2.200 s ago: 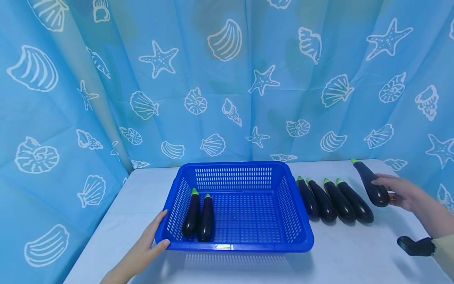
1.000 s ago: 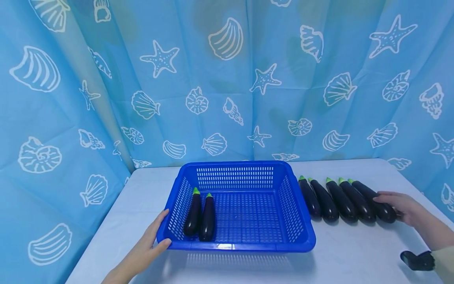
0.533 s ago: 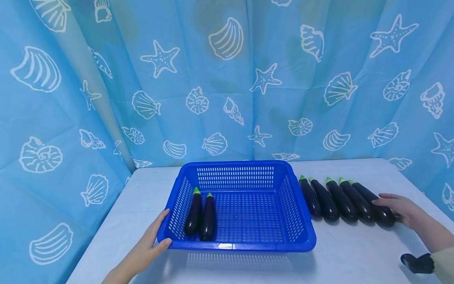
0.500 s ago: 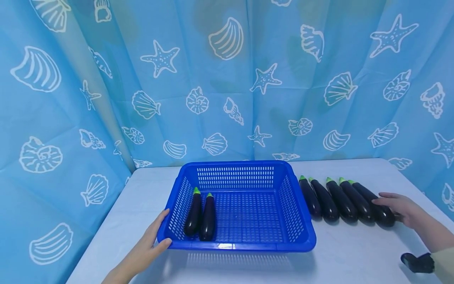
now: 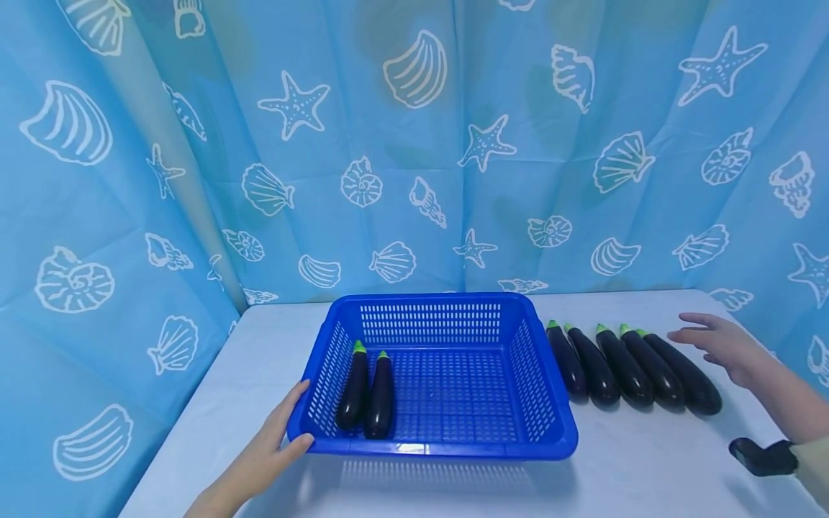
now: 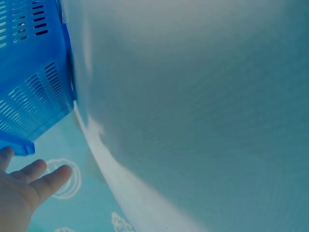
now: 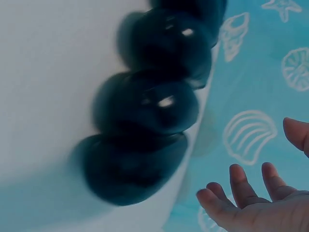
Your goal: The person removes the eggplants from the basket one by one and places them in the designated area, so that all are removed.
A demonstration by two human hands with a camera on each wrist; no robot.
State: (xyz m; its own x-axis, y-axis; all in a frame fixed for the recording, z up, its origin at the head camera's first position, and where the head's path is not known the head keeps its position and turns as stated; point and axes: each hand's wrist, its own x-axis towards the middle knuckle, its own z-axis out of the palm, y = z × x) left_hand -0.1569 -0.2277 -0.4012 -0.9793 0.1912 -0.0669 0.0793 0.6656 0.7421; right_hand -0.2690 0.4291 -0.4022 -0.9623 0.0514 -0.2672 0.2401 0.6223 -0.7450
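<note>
Blue shell-print curtain (image 5: pixel 363 108) stood behind a white tabletop (image 5: pixel 648 467). Rightmost eggplant (image 5: pixel 689 378) lay on that tabletop, at the end of a row of five, touching its neighbour (image 5: pixel 655 368). Judged firm, fairly light and slippery (gloss showed on the skin); best hold probably across the thick body, thumb and fingers on opposite flanks. Right hand (image 5: pixel 725 349) hung near it, grip empty, fingers apart. Count: seven in all, five in the row and two eggplants (image 5: pixel 379 399) lying side by side in the left part of the one blue basket (image 5: pixel 466 450). Left hand (image 5: pixel 272 435) rested at the basket's near left corner, thumb and forefinger spread along the rim, grip not clamped.
</note>
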